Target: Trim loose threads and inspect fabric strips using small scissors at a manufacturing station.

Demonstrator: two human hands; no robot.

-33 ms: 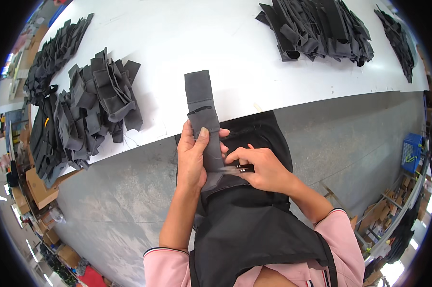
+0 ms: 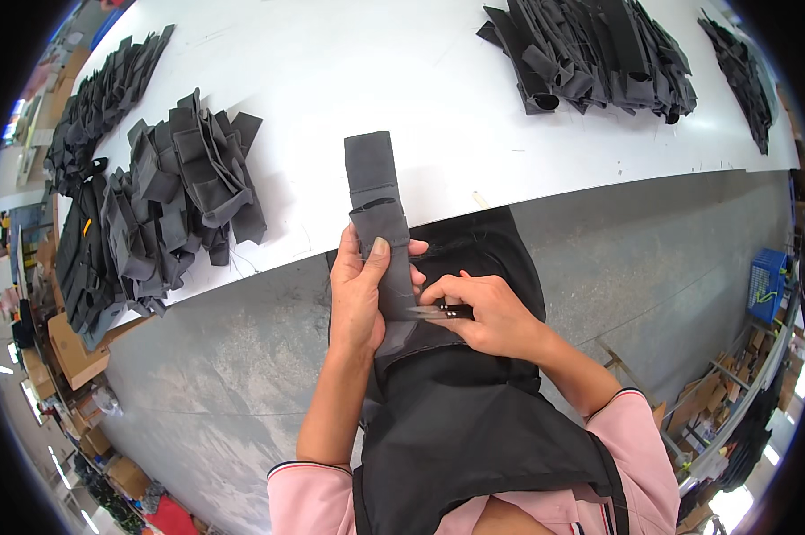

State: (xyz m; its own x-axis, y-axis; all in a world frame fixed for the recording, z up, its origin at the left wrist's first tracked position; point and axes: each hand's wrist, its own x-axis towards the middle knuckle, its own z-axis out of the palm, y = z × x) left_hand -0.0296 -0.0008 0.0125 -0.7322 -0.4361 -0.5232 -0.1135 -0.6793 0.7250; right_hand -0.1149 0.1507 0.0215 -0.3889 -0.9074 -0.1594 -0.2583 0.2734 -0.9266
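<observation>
My left hand (image 2: 359, 290) is wrapped round a dark grey fabric strip (image 2: 372, 165), thumb on top and fingertips showing past its right edge. The strip's far part reaches over the white table, and a stitched fold with a slit-like opening crosses it. Thread snips (image 2: 456, 312) with black handles and bare metal blades are gripped in my right hand (image 2: 491, 312). Their tips lie against the strip's right edge near its lower end; whether they touch the cloth I cannot tell. Some loose threads show on the strip and on the black apron (image 2: 483, 419).
On the white table (image 2: 313, 71), piles of dark strips lie at left (image 2: 184, 178), far left (image 2: 108, 107) and far right (image 2: 598, 62), with a narrower bundle (image 2: 739, 80) beyond. A blue crate (image 2: 766, 283) stands on the right; cardboard boxes (image 2: 74, 352) are at left.
The snips' blades, smeared by motion before, now show sharply. Both hands and the strip are in practically the same place.
</observation>
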